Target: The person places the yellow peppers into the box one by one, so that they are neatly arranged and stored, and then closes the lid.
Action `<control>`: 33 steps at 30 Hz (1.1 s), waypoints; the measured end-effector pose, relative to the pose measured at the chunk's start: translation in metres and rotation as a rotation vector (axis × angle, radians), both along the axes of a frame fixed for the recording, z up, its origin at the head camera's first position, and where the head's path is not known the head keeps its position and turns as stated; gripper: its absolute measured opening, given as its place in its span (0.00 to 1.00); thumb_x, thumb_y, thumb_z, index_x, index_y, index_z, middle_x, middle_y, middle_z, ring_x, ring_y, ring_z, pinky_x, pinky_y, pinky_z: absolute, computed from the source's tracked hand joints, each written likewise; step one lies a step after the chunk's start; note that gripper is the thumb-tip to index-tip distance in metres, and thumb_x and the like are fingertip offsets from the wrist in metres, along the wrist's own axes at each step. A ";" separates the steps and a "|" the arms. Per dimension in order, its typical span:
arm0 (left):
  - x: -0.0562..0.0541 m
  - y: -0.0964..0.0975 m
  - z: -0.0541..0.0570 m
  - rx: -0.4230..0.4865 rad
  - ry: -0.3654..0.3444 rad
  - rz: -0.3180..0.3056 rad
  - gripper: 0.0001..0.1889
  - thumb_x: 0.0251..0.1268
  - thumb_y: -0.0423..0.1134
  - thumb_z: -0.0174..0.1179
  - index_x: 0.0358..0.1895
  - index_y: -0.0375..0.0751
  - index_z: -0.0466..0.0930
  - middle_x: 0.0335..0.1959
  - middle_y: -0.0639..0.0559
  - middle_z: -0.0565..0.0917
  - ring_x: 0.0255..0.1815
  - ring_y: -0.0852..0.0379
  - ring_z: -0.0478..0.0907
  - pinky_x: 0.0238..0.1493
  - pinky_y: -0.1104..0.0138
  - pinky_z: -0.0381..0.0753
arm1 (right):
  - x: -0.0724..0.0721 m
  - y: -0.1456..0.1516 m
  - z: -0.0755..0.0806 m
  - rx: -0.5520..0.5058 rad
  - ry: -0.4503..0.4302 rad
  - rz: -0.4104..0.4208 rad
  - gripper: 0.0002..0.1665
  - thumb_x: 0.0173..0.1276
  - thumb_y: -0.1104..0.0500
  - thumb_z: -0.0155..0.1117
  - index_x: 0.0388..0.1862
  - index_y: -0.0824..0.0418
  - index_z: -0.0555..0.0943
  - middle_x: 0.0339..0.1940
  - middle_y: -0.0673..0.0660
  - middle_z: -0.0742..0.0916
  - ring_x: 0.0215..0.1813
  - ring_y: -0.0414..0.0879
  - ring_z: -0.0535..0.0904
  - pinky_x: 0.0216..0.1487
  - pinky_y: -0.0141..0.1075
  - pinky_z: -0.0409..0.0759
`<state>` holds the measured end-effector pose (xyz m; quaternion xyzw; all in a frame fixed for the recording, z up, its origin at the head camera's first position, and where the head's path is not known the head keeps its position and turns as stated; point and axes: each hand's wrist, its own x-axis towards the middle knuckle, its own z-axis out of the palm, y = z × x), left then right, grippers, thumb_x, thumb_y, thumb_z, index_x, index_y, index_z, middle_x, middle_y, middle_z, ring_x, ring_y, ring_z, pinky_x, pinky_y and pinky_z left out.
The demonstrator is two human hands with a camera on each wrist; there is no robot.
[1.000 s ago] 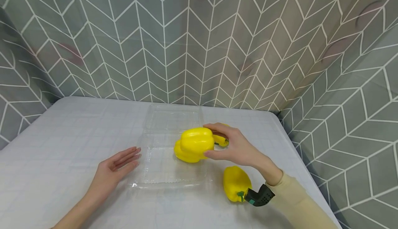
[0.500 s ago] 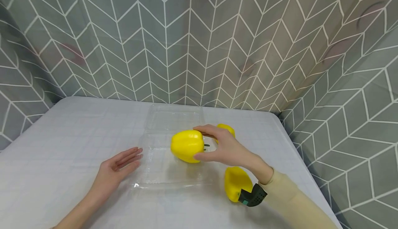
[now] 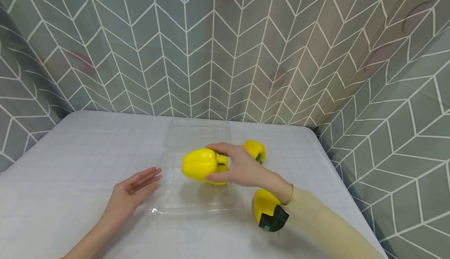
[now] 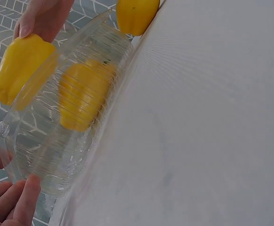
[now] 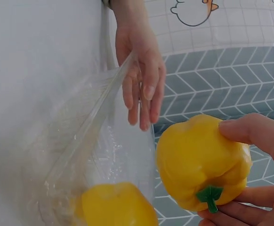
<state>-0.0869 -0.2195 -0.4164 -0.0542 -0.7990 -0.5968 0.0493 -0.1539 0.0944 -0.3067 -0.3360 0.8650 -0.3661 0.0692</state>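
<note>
My right hand grips a yellow bell pepper by its stem end, thumb on one side and fingers on the other. This pepper hangs over a clear plastic clamshell container, its green stem showing in the right wrist view. A second yellow pepper lies inside the container, partly hidden behind the held one in the head view. My left hand is at the container's left edge, fingers extended and holding nothing. Whether its fingertips touch the plastic, I cannot tell.
Right of the container, one yellow pepper lies toward the back. Another sits nearer, partly covered by the black wrist camera. The container's open lid lies flat behind it. A grey patterned curtain borders the white-covered table.
My right hand has carried the held pepper leftward over the container, uncovering part of the pepper inside and the one at the back right. My left hand has stayed nearly still.
</note>
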 end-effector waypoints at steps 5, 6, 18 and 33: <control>0.000 0.000 0.000 -0.003 -0.006 0.000 0.30 0.69 0.44 0.65 0.70 0.39 0.71 0.64 0.49 0.81 0.57 0.70 0.81 0.51 0.79 0.80 | -0.001 -0.010 -0.001 0.025 -0.029 0.001 0.44 0.57 0.49 0.77 0.71 0.56 0.72 0.67 0.49 0.80 0.67 0.48 0.77 0.68 0.43 0.75; 0.000 0.001 0.001 -0.009 -0.009 0.002 0.30 0.69 0.45 0.65 0.70 0.39 0.71 0.64 0.49 0.81 0.57 0.70 0.81 0.51 0.79 0.80 | -0.001 -0.012 -0.001 0.027 -0.033 0.001 0.44 0.57 0.49 0.77 0.72 0.57 0.72 0.68 0.49 0.80 0.67 0.48 0.77 0.68 0.43 0.75; 0.001 0.002 0.001 -0.002 -0.014 0.007 0.30 0.68 0.44 0.66 0.70 0.39 0.71 0.64 0.49 0.81 0.57 0.70 0.81 0.51 0.79 0.80 | -0.007 -0.037 -0.012 0.088 -0.056 -0.022 0.44 0.57 0.49 0.78 0.72 0.57 0.72 0.68 0.52 0.79 0.67 0.50 0.77 0.68 0.43 0.76; 0.002 0.001 0.001 -0.014 -0.018 0.003 0.29 0.69 0.46 0.64 0.70 0.42 0.71 0.65 0.51 0.80 0.58 0.70 0.80 0.51 0.79 0.81 | -0.011 -0.058 -0.024 0.132 -0.017 0.007 0.44 0.56 0.47 0.78 0.69 0.59 0.74 0.63 0.52 0.83 0.61 0.44 0.78 0.63 0.37 0.78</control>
